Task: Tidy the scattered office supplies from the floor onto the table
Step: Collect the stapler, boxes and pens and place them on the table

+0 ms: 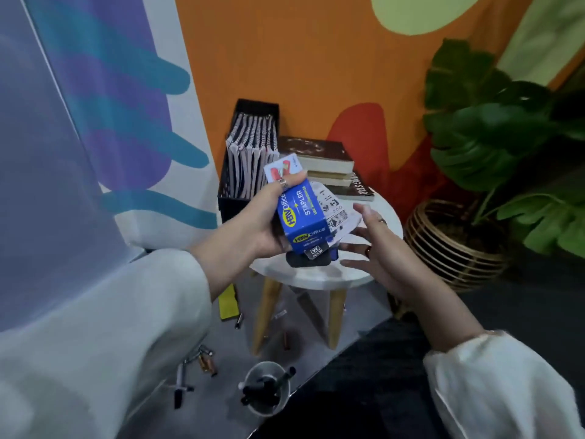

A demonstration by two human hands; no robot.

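My left hand (262,223) grips a blue stapler box (300,217) together with a white card with red print (281,169), held above the small round white table (319,274). A printed sheet (335,213) and a dark item (305,259) sit under and behind the box; whether they are held or lie on the table I cannot tell. My right hand (373,245) hovers to the right with fingers spread, its fingertips near the sheet. On the grey floor lie a pen cup with black markers (266,391), loose pens (180,384), batteries (207,362) and a yellow item (228,304).
At the table's back stand a black file holder with notebooks (250,153) and a stack of books (329,166). A potted plant in a wicker basket (456,245) stands at the right. An orange wall is behind; a patterned panel is at the left.
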